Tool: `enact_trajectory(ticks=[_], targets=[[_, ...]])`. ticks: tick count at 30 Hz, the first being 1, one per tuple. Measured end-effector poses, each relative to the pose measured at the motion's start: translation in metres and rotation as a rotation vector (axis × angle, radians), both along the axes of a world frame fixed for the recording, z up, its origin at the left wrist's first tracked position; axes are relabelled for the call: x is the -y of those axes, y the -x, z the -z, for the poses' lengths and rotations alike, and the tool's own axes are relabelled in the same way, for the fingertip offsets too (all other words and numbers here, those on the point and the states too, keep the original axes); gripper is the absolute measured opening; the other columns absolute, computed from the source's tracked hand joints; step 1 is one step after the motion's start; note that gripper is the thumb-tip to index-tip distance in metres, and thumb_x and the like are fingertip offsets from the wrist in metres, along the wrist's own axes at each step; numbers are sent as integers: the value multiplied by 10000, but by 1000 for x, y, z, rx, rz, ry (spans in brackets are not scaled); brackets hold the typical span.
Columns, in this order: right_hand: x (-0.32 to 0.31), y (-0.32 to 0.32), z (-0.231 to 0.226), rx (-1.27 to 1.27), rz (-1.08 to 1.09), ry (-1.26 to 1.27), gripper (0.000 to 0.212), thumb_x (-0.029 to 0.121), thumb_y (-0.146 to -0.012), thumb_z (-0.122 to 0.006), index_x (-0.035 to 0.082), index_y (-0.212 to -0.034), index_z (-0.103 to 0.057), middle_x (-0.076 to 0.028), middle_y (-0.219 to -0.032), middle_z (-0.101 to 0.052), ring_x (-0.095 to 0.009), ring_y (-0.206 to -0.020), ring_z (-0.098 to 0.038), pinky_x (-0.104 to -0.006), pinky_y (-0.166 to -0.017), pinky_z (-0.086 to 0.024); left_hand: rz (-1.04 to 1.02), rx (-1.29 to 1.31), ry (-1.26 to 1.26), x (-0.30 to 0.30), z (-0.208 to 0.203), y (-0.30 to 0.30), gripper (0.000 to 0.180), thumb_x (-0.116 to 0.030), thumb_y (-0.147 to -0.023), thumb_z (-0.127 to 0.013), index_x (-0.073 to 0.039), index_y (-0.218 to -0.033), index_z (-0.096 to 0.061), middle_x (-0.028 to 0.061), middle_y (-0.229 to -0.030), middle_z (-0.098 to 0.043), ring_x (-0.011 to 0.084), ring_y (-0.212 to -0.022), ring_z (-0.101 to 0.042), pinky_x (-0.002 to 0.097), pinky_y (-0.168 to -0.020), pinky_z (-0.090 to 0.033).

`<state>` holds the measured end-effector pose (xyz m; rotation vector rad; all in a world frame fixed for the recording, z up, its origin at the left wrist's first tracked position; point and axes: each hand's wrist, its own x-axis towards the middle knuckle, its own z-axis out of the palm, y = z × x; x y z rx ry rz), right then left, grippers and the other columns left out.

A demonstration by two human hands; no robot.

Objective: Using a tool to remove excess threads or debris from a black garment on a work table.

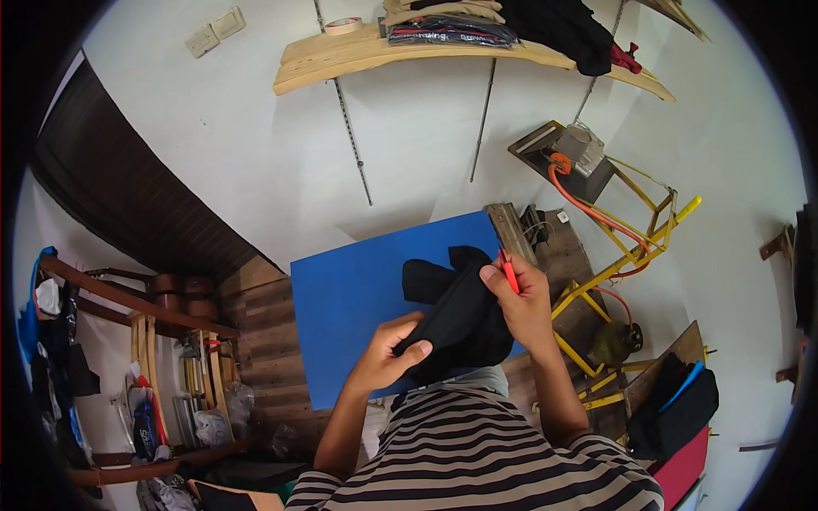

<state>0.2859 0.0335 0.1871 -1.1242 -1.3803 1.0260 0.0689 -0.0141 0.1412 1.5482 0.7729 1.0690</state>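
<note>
A black garment is held up in front of me over a blue tabletop. My left hand grips its near left edge, with the thumb on top of the cloth. At the garment's right side, my right hand is closed around a small tool with a red handle and a thin dark tip pointing away from me. The right thumb rests against the cloth. Folds of the garment hang down between my hands, and a narrow flap of it lies toward the far side of the table.
A wooden wall shelf carries folded clothes and a tape roll. To the right stands a yellow metal frame with an orange hose and a green gas cylinder. At left is a rack with clothes and bags.
</note>
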Motion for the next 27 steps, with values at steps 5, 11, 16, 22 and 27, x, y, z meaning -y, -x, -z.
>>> enact_trajectory(ticks=[5,11,16,22,27], targets=[[-7,3,8,66,-27,-19,191,157,-903,-639,49,-777,-543,95,-629,-393,-9,-562,-324,-202,-508,-258,-65,247,40,10,10,-6,436,-202,-835,-540,120,-1126,-580,179,-1136,-600,217,-969,-595,287,-837,-442],[-18,19,14,95,-34,-55,234,189,-903,-643,31,-769,-535,68,-654,-404,-28,-617,-349,-203,-560,-298,23,724,465,19,13,-9,552,-195,-846,-506,114,-1302,-457,199,-1283,-544,245,-1137,-568,321,-987,-413],[-1,27,9,171,66,-163,225,189,-896,-643,13,-978,-530,-1,-677,-528,-58,-592,-414,-226,-539,-354,-75,866,495,20,4,-16,607,-225,-853,-487,119,-1343,-390,208,-1291,-539,257,-1155,-564,346,-1011,-414],[21,32,13,391,-91,-341,303,207,-811,-734,24,-970,-551,-112,-735,-641,-237,-604,-646,-308,-536,-497,-89,902,481,17,-2,-15,578,-218,-867,-470,106,-1341,-395,205,-1281,-545,257,-1148,-567,348,-1007,-417],[16,35,15,492,2,-497,279,211,-789,-752,32,-885,-561,-100,-741,-649,-248,-586,-643,-309,-510,-499,-107,787,442,20,-3,-16,571,-225,-878,-465,100,-1342,-392,212,-1305,-526,271,-1180,-552,373,-1025,-414]])
